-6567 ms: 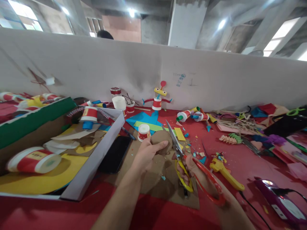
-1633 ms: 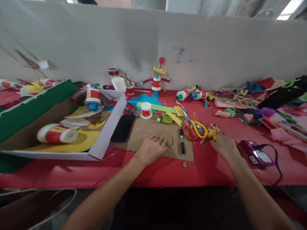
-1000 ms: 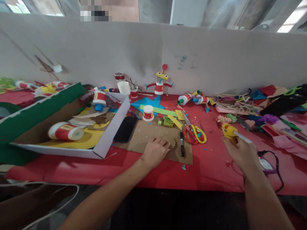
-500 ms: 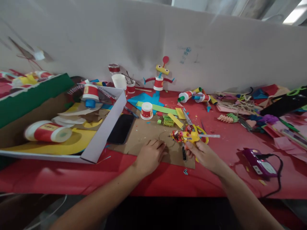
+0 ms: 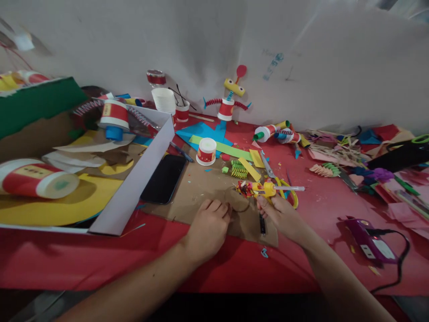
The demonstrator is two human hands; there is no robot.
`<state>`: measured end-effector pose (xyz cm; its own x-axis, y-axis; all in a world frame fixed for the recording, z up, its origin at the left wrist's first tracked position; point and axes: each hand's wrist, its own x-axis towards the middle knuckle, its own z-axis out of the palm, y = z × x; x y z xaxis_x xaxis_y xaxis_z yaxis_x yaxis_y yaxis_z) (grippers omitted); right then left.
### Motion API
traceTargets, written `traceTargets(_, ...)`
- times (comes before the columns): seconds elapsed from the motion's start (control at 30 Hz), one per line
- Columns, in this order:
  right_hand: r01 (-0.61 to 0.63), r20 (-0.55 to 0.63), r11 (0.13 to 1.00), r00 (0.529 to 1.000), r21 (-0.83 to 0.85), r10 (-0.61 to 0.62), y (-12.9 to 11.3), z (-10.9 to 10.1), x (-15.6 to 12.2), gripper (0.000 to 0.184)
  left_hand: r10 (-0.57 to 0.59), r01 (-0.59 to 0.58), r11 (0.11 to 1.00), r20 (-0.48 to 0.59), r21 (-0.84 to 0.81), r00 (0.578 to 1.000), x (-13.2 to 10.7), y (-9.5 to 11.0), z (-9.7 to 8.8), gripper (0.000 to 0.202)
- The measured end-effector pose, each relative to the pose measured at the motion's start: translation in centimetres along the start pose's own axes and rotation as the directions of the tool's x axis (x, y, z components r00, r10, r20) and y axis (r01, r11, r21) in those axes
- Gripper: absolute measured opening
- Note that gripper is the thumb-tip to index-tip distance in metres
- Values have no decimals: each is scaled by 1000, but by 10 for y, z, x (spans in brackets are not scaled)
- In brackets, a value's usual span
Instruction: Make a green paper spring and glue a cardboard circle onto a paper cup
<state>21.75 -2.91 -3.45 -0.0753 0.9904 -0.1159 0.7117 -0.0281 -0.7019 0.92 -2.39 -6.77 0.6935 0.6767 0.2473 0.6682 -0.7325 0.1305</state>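
Note:
My right hand (image 5: 281, 214) grips a yellow glue gun (image 5: 266, 189) with a clear glue stick sticking out to the right; paper scraps cling to its nozzle, which points left over a brown cardboard circle (image 5: 237, 201). My left hand (image 5: 209, 226) rests with curled fingers on the brown cardboard sheet (image 5: 197, 192), its fingertips touching the circle's left edge. Red and yellow scissors (image 5: 284, 188) lie just behind the glue gun. A black marker (image 5: 262, 223) lies under my right hand.
A black phone (image 5: 164, 179) lies left of the cardboard beside a large white box (image 5: 134, 188) of paper cups and card. A paper-cup robot (image 5: 226, 107) stands at the wall. A purple device (image 5: 368, 239) with a cable sits at right. Paper scraps cover the red table (image 5: 100, 264).
The scissors were put down and my right hand picked up the glue gun from the right and carried it left over the cardboard circle. My left hand stayed on the cardboard.

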Motion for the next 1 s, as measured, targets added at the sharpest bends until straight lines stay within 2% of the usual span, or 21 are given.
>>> traceTargets(0.23, 12, 26, 998, 1000, -59, -11, -3, -5, 7, 42, -11, 8, 998, 43, 56, 999, 0, 8, 4, 34)
traceTargets(0.4, -6, 32, 983, 999, -182, 12, -8, -12, 9, 44, -43, 28, 997, 225, 70, 973, 19, 19, -17, 28)
traceTargets(0.47, -20, 35, 979, 999, -201, 28, -10, -13, 9, 44, -66, 57, 998, 261, 41, 963, 26, 20, -24, 22)
traceTargets(0.57, -24, 31, 978, 999, -210, 31, -10, -15, 10, 42, -46, 46, 999, 220, 6, 974, 27, 16, -22, 20)
traceTargets(0.77, 3, 18, 978, 1000, -208, 0, -8, -16, 12, 41, -18, 17, 1000, 147, 6, 989, 17, 8, -8, 20)
traceTargets(1.0, -6, 18, 976, 1000, -219, 10, -8, -18, 13, 41, -28, 31, 999, 111, -27, 993, 17, 6, -6, 22)
